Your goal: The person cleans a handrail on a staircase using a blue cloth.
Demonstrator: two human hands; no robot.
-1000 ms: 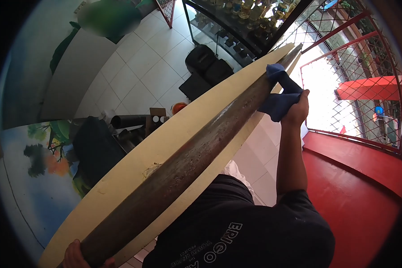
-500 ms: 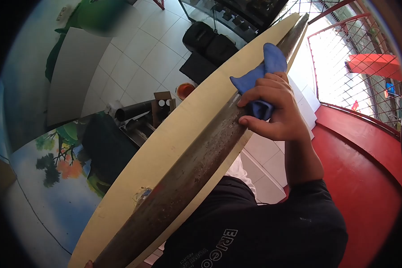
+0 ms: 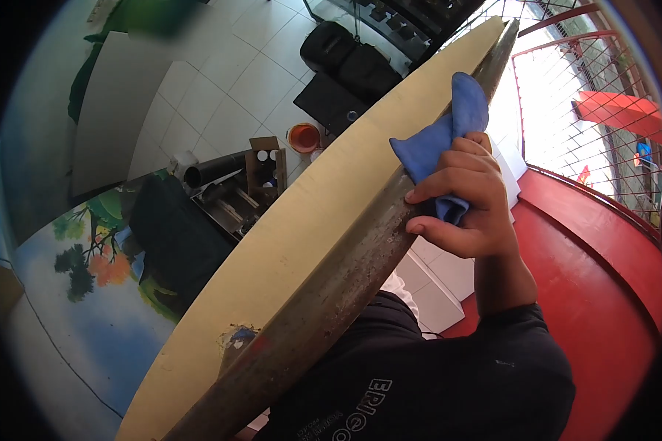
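Over here, the right hand (image 3: 471,195) has its fingers curled and thumb apart, gripping a crumpled blue cloth (image 3: 434,147) on the worn dark-brown raised strip (image 3: 324,294) of a long pale-yellow tapered board (image 3: 301,220), slanting before the person; the left hand's state I can't tell. Beyond the board, a round orange bucket (image 3: 303,137) sits near an open brown cardboard box (image 3: 265,184)

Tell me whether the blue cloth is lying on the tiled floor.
No, the blue cloth is gripped in the right hand, over the long board.
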